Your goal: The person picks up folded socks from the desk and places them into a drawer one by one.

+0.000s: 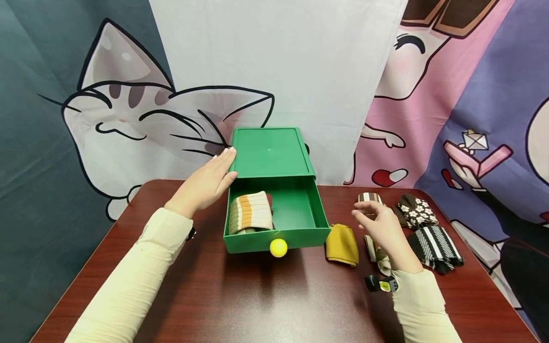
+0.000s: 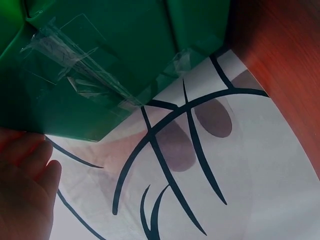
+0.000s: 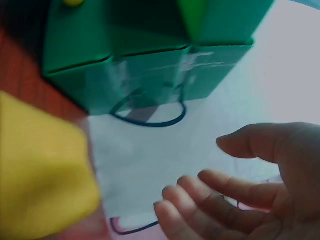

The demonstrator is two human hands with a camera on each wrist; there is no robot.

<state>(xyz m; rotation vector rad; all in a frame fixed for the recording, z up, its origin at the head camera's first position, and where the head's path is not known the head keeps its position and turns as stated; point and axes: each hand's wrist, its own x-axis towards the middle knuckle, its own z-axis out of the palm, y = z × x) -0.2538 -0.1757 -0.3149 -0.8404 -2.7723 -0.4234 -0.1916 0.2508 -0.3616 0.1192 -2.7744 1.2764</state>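
Left grip: my left hand (image 1: 208, 183) lies flat with straight fingers against the left side of the green plastic drawer box (image 1: 271, 153), at about 9 o'clock of it; fingers released, pressing rather than clasping.
Right grip: my right hand (image 1: 379, 224) hovers with fingers loosely curled, grasping nothing, above the striped brown-and-cream folded sock (image 1: 373, 228) at 3 o'clock of the box.
Drawer: the green pull-out tray (image 1: 300, 212) stands open toward me, its round yellow knob (image 1: 278, 247) at 6 o'clock; a rolled cream-and-orange striped sock (image 1: 250, 213) sits in its left half, the right half bare.
Handling, socks: I judge them light, soft and floppy, not fragile; best pinched across the folded middle so the bundle stays together.
Handling, box: thin stiff plastic, probably light enough to slide, which is why a flat palm on its side seems wise.
Nearby cloth: a mustard-yellow folded sock (image 1: 341, 245) lies just beside the drawer's right corner; a dark brown flowered sock (image 1: 416, 210) and a black-and-white striped sock (image 1: 435, 242) lie farther toward 3 o'clock.
Surface: reddish-brown wood-grain surface (image 1: 240, 300), smooth, likely a little slippery under plastic.
Room: a cartoon cat printed cloth backdrop (image 1: 128, 109) hangs close behind.
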